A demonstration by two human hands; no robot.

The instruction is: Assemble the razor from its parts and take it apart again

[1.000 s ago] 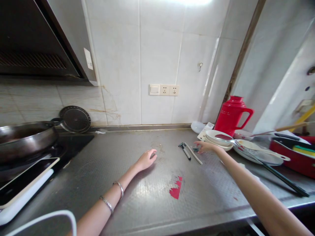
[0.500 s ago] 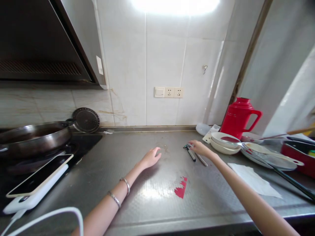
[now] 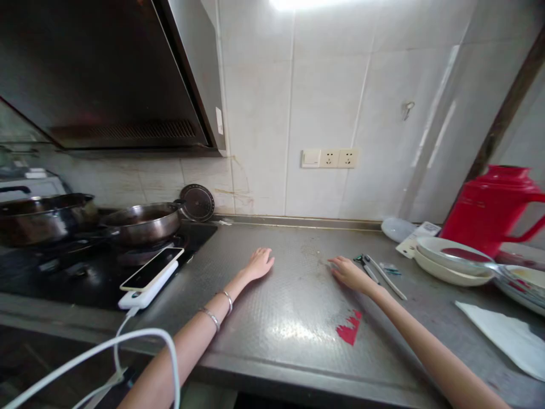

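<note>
My left hand [image 3: 258,264] rests palm down on or just over the steel counter [image 3: 289,295], fingers extended and nothing in it. Two silver bracelets [image 3: 219,312] circle that wrist. My right hand [image 3: 351,275] is also low over the counter, fingers spread and empty. Just right of it lies a small tool with a dark Y-shaped head [image 3: 361,260], its handle partly hidden behind the hand. Beside that is a slim, slightly curved grey tool [image 3: 388,278]. Small teal pieces [image 3: 390,269] lie further right. A jagged red patch [image 3: 349,328] is on the counter nearer me.
On the left are a hob with a pan [image 3: 142,224], a pot [image 3: 46,218], and a phone [image 3: 153,268] on a white power bank with a cable [image 3: 91,355]. At right stand stacked bowls [image 3: 451,270], a red flask [image 3: 481,210] and a white cloth [image 3: 504,335].
My view has turned left. The right hand has moved left off the two tools, uncovering the teal pieces. My left hand has shifted left, away from the red patch.
</note>
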